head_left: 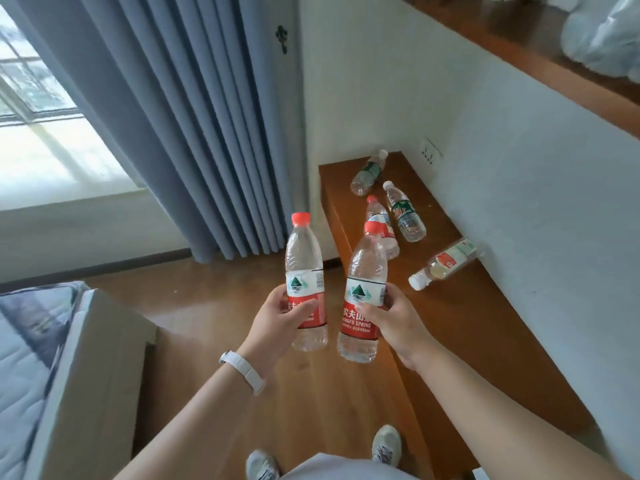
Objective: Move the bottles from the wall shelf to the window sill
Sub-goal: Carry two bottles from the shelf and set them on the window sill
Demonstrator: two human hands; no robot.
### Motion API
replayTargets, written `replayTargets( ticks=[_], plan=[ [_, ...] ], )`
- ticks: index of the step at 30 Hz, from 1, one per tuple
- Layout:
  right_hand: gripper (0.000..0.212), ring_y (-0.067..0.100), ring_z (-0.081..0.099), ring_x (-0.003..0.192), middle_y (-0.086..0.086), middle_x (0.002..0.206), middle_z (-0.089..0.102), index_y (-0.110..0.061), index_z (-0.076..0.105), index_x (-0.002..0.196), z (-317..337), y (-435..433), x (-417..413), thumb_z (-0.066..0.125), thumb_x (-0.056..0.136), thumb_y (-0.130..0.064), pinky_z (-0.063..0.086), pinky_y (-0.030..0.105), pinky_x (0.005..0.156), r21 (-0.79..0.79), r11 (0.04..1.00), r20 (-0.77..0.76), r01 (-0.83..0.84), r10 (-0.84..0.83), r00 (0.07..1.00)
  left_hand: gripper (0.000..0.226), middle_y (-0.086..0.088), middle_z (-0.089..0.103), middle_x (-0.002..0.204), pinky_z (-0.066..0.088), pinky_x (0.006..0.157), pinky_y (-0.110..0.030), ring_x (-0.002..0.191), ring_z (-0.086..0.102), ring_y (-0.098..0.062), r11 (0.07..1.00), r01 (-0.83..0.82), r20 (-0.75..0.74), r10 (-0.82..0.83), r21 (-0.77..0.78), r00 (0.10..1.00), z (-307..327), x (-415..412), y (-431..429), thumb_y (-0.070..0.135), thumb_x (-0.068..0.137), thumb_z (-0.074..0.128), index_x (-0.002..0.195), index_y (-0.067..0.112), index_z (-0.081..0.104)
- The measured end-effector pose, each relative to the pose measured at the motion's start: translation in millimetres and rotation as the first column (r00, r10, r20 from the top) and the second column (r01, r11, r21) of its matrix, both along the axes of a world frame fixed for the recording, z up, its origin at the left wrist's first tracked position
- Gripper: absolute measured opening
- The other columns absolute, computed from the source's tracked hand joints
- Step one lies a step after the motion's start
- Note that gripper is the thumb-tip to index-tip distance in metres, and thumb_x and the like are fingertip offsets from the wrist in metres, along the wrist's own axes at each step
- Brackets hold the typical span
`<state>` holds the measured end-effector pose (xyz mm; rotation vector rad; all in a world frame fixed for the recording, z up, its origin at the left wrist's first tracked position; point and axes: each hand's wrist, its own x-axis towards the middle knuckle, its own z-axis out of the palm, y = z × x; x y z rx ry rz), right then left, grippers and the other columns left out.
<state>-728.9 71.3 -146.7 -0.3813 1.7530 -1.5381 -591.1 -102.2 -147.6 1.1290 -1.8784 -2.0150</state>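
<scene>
Two bottles up, one in each hand, four more lying on the shelf.

From the head camera: the left hand [277, 315] is wrapped tight round a red-capped bottle [305, 271], held upright; the right hand [393, 318] grips a second red-capped bottle [363, 292] the same way, the two just beside each other over the wooden floor [214, 313]. On the wall shelf [460, 306], four bottles [405, 213] lie on their sides. The window sill [55, 168] sits bright at left, beside the blue curtain [194, 133].
</scene>
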Motion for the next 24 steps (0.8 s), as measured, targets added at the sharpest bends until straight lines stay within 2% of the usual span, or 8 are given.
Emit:
replayTargets(
  ticks=[4,10,16,20,24],
  plan=[
    [0.033,0.018,0.067,0.104,-0.004,0.114,0.068,-0.032,0.056,0.115,9.3,-58.1,42.9,0.073,0.087,-0.026,0.057,0.032,0.084,-0.007,0.999,-0.042,-0.042,0.042,0.998,0.041,0.001,0.074,0.106,0.062,0.080,-0.040,0.092,0.074,-0.015,0.995,-0.096,-0.047,0.097,0.042,0.994,2.8,61.6,-44.7,0.028,0.086,0.076,0.123,0.026,0.059],
    [0.039,0.018,0.070,0.100,0.000,0.112,0.070,-0.023,0.058,0.121,7.8,-146.6,109.4,0.075,0.086,-0.024,0.060,0.037,0.081,-0.001,0.991,-0.060,-0.135,0.135,0.989,0.049,-0.004,0.074,0.109,0.059,0.086,-0.047,0.097,0.073,-0.021,0.968,-0.242,-0.096,0.248,0.065,0.964,-0.2,158.0,-113.6,0.031,0.081,0.080,0.125,0.023,0.059],
    [0.038,0.025,0.071,0.099,0.008,0.111,0.071,-0.016,0.059,0.120,20.5,-209.9,154.1,0.075,0.086,-0.015,0.060,0.041,0.082,-0.037,0.947,-0.041,-0.320,0.318,0.947,0.038,-0.005,0.075,0.104,0.059,0.069,-0.032,0.090,0.075,-0.020,0.902,-0.425,-0.139,0.432,0.078,0.891,-2.2,226.3,-146.7,0.023,0.086,0.077,0.121,0.021,0.063],
    [0.051,0.028,0.070,0.101,0.010,0.112,0.071,-0.016,0.059,0.120,20.4,-239.6,163.8,0.079,0.074,-0.026,0.058,0.048,0.086,-0.043,0.913,-0.044,-0.406,0.404,0.914,0.037,-0.006,0.075,0.105,0.056,0.065,-0.025,0.088,0.075,-0.019,0.863,-0.495,-0.151,0.505,0.102,0.850,-2.5,243.4,-159.7,0.021,0.086,0.076,0.120,0.019,0.062],
    [0.058,0.032,0.070,0.102,0.013,0.113,0.070,-0.014,0.059,0.121,10.8,-272.5,163.6,0.082,0.070,-0.030,0.057,0.052,0.088,-0.055,0.887,-0.020,-0.459,0.459,0.888,0.042,-0.006,0.073,0.109,0.056,0.065,-0.021,0.091,0.074,-0.017,0.842,-0.529,-0.150,0.539,0.104,0.829,-4.2,251.3,-176.1,0.023,0.086,0.076,0.124,0.018,0.060]
  ],
)
